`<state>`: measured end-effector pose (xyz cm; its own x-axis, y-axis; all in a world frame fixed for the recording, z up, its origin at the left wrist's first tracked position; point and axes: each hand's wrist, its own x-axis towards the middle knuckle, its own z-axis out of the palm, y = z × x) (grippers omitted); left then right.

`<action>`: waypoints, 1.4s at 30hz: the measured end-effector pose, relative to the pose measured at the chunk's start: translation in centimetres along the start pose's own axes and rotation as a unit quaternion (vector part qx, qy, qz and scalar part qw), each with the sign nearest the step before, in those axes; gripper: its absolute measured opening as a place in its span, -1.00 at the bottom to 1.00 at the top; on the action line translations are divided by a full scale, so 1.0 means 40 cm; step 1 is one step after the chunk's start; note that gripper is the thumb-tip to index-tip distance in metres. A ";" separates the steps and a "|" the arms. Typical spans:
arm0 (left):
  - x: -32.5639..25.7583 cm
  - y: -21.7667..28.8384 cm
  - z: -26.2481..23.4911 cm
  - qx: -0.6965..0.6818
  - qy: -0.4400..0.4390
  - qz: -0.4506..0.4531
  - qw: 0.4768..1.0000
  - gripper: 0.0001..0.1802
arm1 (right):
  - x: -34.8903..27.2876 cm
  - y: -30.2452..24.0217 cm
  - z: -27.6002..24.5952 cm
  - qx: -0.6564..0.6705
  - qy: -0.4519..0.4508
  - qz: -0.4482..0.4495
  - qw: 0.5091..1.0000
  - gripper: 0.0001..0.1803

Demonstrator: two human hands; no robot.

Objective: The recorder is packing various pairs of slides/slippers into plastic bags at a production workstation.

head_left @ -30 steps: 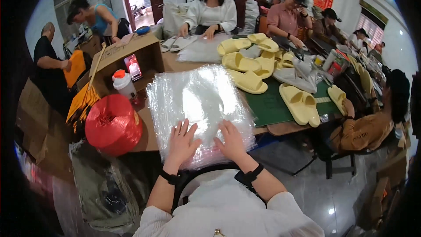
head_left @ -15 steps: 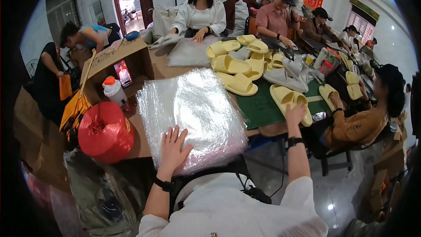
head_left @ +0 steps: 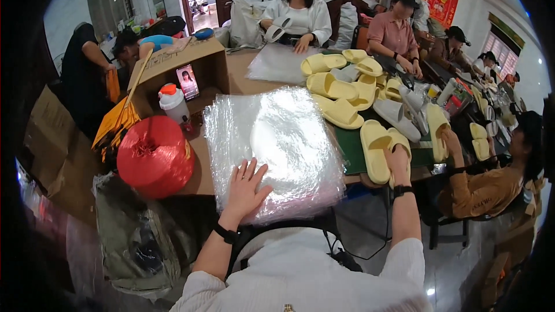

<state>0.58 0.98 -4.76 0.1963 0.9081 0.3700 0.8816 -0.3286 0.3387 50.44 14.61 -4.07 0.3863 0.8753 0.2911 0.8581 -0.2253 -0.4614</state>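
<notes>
My left hand (head_left: 245, 189) lies flat with fingers spread on a stack of clear plastic bags (head_left: 306, 150) right in front of me. At the table's front edge, to the right of the stack, my right hand (head_left: 398, 164) grips a pair of yellow slippers (head_left: 374, 149). Its fingers reach into the opening of the right-hand slipper, so the fingertips are partly hidden. The pair lies side by side, heels toward me. Beyond it, several more yellow slippers (head_left: 341, 114) and a few grey slippers (head_left: 396, 117) are heaped on a green mat (head_left: 354, 159).
Left of the bags sit a red roll of plastic twine (head_left: 155, 159), a white bottle (head_left: 172, 104) and a cardboard box (head_left: 165, 63) with a phone (head_left: 188, 82). At right, a co-worker's hand (head_left: 454, 147) touches a yellow slipper (head_left: 437, 127). Other people sit along the far side.
My right hand has drawn the yellow pair toward me, nearer the table edge. My left hand stays on the bags. Across the table, a co-worker has lifted a light slipper. My view has turned slightly left.
</notes>
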 end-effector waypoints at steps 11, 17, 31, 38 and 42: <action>-0.004 -0.008 0.006 0.001 0.018 0.001 1.000 -0.32 | -0.239 -0.084 0.017 -0.075 0.101 -0.029 0.992 -0.52; -0.010 -0.017 0.019 0.016 0.029 -0.001 0.999 -0.31 | -0.276 -0.067 -0.001 0.090 0.041 -0.059 0.993 -0.63; 0.004 0.030 -0.052 -0.052 0.040 0.071 0.995 -0.29 | -0.452 -0.199 -0.143 0.504 0.027 -0.067 0.860 -0.71; -0.047 0.047 -0.066 -0.028 -0.092 0.130 0.987 -0.30 | -0.484 -0.215 -0.114 0.517 -0.018 -0.116 0.848 -0.61; -0.045 0.075 -0.054 -0.058 -0.038 0.095 0.993 -0.49 | -0.490 -0.245 -0.130 0.568 -0.018 -0.057 0.821 -0.64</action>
<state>1.96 -2.19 -2.53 0.3900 0.8420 0.3727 0.7705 -0.5200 0.3687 36.22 -2.59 -0.90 0.2974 0.8798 0.3709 0.0113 0.3852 -0.9228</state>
